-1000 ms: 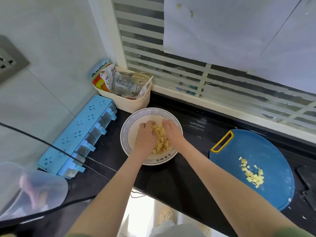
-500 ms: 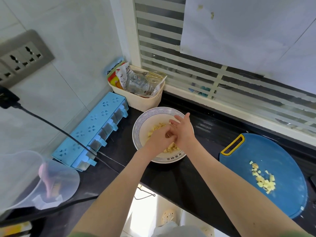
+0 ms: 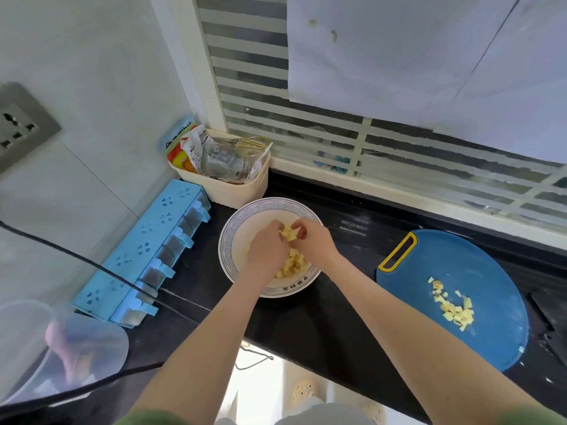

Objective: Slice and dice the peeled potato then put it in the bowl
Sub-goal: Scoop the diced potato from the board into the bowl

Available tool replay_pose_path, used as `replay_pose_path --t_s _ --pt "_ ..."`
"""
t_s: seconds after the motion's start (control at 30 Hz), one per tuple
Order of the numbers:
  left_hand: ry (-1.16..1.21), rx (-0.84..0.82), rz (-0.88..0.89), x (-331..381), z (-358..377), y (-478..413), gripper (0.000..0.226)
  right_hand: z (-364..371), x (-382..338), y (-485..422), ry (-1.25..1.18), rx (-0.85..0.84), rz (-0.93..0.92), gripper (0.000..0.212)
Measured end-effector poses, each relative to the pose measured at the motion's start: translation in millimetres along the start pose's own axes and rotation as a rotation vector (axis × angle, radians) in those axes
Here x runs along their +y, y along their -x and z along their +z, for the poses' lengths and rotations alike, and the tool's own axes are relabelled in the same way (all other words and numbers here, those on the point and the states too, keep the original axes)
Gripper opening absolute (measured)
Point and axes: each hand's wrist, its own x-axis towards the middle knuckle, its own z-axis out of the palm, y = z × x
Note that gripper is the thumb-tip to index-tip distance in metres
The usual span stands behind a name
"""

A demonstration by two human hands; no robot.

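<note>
Yellow diced potato [image 3: 293, 265] is sitting in the bowl [image 3: 227, 240] on the bench [image 3: 322, 320], left hand [image 3: 267, 253] and right hand [image 3: 314, 243] are curling together round some of it, few bits lying on the blue board [image 3: 491, 271].

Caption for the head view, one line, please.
Left hand and right hand hold diced potato over the bowl; more dice lie on the blue cutting board.
</note>
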Motion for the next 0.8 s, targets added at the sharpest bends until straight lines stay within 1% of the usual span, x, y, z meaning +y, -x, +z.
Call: replay_pose_path --t_s 0.07,0.17,0.27,0.3,0.37,0.4,0.47,0.5,0.6,0.67,0.73,0.77,0.8 --pt "0.007 0.029 -0.013 6 4 2 0.034 -1 -2 2 -0.01 -0.036 -0.007 0.033" --pt "-0.012 0.081 -0.036 13 8 6 0.038 -7 -2 10 -0.099 -0.15 0.047 0.043" --pt "0.02 0.072 -0.069 21 12 9 0.036 -15 3 14 -0.084 -0.158 0.021 0.048" --pt "0.122 0.043 -0.114 23 14 9 0.034 -18 3 15 -0.09 -0.15 0.011 0.049" --pt "0.496 -0.062 -0.258 28 16 12 0.03 -20 0 18 -0.164 -0.176 0.021 0.05" --pt "0.653 -0.106 -0.303 29 16 15 0.029 -21 -2 19 -0.24 -0.206 0.03 0.05" --pt "0.751 -0.155 -0.281 28 14 19 0.03 -22 -6 19 -0.402 -0.259 0.061 0.052" --pt "0.798 -0.16 -0.268 26 13 21 0.031 -22 -7 18 -0.44 -0.285 0.073 0.055" --pt "0.932 -0.191 -0.255 20 5 26 0.033 -21 -4 16 -0.429 -0.319 0.071 0.063" --pt "1.012 -0.198 -0.275 15 -2 28 0.038 -20 -1 15 -0.465 -0.331 0.068 0.074" --pt "1.044 -0.198 -0.319 12 -7 27 0.041 -19 1 13 -0.419 -0.322 0.068 0.08" --pt "1.031 -0.208 -0.338 10 -10 28 0.042 -18 1 13 -0.357 -0.295 0.066 0.078" --pt "1.01 -0.21 -0.361 6 -13 28 0.042 -16 1 12 -0.295 -0.264 0.053 0.072"
